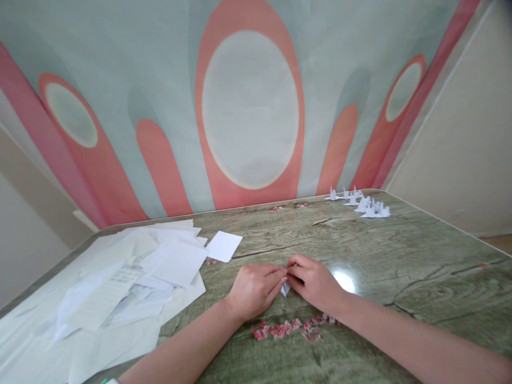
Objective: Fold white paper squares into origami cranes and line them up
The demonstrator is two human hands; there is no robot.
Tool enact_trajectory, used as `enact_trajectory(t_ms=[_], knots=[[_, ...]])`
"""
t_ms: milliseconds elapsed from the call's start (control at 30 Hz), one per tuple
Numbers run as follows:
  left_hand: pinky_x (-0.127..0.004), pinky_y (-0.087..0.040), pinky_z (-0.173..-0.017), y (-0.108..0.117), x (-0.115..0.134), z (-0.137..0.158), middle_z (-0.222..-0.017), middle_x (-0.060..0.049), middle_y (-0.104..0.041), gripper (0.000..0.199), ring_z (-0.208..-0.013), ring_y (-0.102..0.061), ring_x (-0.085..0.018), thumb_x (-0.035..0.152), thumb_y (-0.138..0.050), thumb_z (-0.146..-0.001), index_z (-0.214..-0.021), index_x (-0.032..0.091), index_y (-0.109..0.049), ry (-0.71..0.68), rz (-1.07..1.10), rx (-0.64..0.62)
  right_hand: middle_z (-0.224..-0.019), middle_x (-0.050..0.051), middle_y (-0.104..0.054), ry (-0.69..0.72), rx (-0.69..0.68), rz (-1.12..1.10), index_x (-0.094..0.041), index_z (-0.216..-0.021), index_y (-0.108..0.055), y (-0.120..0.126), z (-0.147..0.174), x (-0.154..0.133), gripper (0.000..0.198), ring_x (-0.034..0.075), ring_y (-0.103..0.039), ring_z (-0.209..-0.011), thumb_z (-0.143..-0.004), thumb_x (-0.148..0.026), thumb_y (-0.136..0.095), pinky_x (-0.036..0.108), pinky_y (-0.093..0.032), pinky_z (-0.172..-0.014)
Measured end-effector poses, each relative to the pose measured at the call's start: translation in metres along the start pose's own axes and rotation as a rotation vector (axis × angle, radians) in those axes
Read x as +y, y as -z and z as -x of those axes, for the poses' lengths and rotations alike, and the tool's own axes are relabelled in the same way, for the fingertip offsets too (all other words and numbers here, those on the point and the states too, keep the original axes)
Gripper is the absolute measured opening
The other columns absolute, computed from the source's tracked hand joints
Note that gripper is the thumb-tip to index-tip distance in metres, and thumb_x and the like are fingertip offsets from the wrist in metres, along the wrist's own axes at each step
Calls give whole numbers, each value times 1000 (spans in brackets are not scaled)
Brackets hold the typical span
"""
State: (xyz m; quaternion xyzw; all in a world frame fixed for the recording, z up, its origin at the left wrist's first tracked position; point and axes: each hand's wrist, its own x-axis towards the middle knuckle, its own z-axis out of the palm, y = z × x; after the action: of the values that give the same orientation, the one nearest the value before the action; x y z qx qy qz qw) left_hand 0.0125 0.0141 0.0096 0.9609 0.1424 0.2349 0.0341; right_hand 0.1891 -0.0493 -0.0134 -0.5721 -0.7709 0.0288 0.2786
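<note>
A small folded piece of white paper [285, 289] lies on the table between my hands, mostly covered by my fingers. My left hand [255, 288] rests over its left side, the fingers held together and pressed on the paper. From the right, my right hand [314, 281] pinches the paper near its top, its fingertips meeting those of the left. Only a pale pointed lower part of the paper shows, so its full shape is hidden. A square white sheet [224, 246] lies flat beyond my left hand.
Loose white papers [116, 288] spread in a large heap across the table's left side. Several folded paper cranes [370, 207] stand at the far right. The wood-patterned table [400, 256] bears pink flower prints and meets a patterned backdrop [250, 106] at its far edge.
</note>
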Motion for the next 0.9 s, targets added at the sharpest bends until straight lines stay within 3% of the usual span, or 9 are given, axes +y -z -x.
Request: enact_trajectory(t_ms=[167, 333, 567, 900], knots=[[-25, -47, -62, 2, 2, -2, -78, -4, -65, 23, -68, -61, -14, 24, -38, -90, -86, 16, -60, -62, -126, -64, -84, 4, -57, 86, 44, 104, -18, -79, -65, -1, 2, 1, 15, 15, -54, -77, -85, -21, -51, 27, -43, -71], [-25, -46, -59, 3, 5, -3, -76, -3, -63, 23, -65, -59, -14, 23, -36, -90, -82, 16, -57, -74, -178, -107, -83, 3, -57, 85, 27, 145, -18, -77, -64, 1, 1, -1, 15, 15, -54, -76, -85, -21, -51, 27, -42, -70], [-30, -48, -67, 8, 10, -1, -88, -6, -64, 32, -78, -61, -20, 42, -44, -87, -100, 16, -56, 9, -129, -185, -82, 3, -58, 90, 6, 154, -19, -78, -65, 4, 1, 0, 19, 15, -54, -76, -87, -21, -49, 27, -41, -70], [-32, -46, -81, 7, 7, -1, -97, -7, -63, 32, -91, -57, -21, 39, -49, -85, -106, 16, -55, 67, -21, -206, -87, 4, -58, 93, -69, 175, -19, -84, -65, 8, 1, 2, 14, 17, -53, -80, -84, -18, -52, 29, -42, -72]])
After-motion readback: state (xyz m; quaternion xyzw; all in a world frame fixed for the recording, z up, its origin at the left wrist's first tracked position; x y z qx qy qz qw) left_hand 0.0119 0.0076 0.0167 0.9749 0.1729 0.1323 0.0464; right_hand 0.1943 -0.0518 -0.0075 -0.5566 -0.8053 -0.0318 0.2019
